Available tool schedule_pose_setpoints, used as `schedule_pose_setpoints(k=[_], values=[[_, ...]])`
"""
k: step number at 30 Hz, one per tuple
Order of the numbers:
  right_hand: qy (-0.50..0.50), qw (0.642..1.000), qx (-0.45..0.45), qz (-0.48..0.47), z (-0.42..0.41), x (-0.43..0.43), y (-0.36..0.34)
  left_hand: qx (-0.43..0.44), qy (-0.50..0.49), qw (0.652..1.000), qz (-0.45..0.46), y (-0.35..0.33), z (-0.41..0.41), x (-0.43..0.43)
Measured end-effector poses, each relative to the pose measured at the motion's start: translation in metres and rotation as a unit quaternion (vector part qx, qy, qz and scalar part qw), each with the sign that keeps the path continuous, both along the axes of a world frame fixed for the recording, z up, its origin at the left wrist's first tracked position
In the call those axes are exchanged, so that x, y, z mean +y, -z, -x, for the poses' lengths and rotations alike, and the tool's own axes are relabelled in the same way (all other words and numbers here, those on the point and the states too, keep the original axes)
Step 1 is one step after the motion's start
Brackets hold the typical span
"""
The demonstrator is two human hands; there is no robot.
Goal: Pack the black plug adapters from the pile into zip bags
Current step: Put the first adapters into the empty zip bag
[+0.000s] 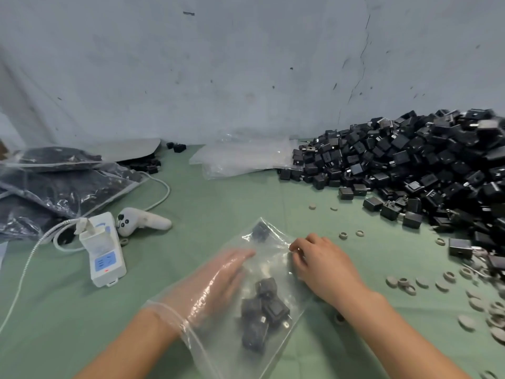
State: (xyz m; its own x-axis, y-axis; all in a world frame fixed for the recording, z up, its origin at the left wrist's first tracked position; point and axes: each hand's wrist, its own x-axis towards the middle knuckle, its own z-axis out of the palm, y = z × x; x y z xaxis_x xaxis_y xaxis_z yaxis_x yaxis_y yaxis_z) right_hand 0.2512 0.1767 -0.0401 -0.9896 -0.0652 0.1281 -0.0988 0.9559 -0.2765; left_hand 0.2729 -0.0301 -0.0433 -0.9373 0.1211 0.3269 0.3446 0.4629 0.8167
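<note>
Nearest us, the clear zip bag [276, 258] lies on the green worktop [191, 209] with its mouth round our left wrist. The left hand [218, 283] is inside it, fingers stretched flat and holding nothing. Beside that hand, in the near half of the bag, sits a cluster of black plug adapters [265, 307], and one more adapter [259, 231] lies alone at the far corner. Our right hand [325, 266] rests on the bag's right edge, fingers curled down and seemingly pinching the film. We judge the step to be settling the load, so we should hold that edge firmly while the flat hand sweeps the cluster toward the closed end. The metal prongs must not snag the film, and the zip track should stay free of parts. Grey rubber rings [426, 283] are scattered just right of the bag, and we should keep them out of it. Further off to the left lie a white power strip [103, 250] and a white controller [142, 221]. Further right, the pile of adapters [410, 165] banks against the wall, with a stack of empty bags [240, 157] beside it.
</note>
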Motion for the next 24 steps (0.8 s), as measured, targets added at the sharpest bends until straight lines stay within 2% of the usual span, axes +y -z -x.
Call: schedule_pose_setpoints(k=[2,4,6,7,8,10,13,15,17,21,24], values=[[0.002,1.000,-0.002,0.001,0.001,0.000,0.000,-0.051,0.032,0.998,-0.003,-0.001,-0.003,0.002],[0.004,1.000,-0.003,0.000,0.003,0.000,0.000,-0.122,0.113,0.985,0.042,-0.013,0.003,-0.006],[0.007,1.000,-0.003,-0.003,0.006,0.000,0.000,-0.135,0.180,0.958,0.178,-0.024,0.009,-0.015],[0.007,1.000,-0.003,-0.004,0.008,0.000,0.000,-0.109,0.200,0.940,0.256,-0.026,0.008,-0.017],[0.007,1.000,-0.004,-0.005,0.009,0.000,0.000,-0.089,0.204,0.930,0.291,-0.025,0.008,-0.016],[0.008,1.000,-0.003,-0.005,0.010,0.000,0.001,-0.078,0.181,0.946,0.259,-0.024,0.010,-0.011],[0.011,1.000,0.001,0.001,0.011,0.001,0.002,-0.094,0.123,0.981,0.120,-0.017,0.016,0.003],[0.010,1.000,0.000,0.006,0.013,0.002,0.002,-0.100,0.108,0.988,0.048,-0.013,0.016,0.012],[0.009,1.000,0.000,0.009,0.013,0.002,0.002,-0.070,0.103,0.990,0.060,-0.011,0.014,0.017],[0.010,1.000,0.006,0.012,0.014,0.004,0.002,-0.014,0.094,0.983,0.156,-0.006,0.020,0.012],[0.011,1.000,0.008,0.017,0.015,0.004,0.002,-0.103,0.101,0.984,0.105,-0.007,0.020,0.010]])
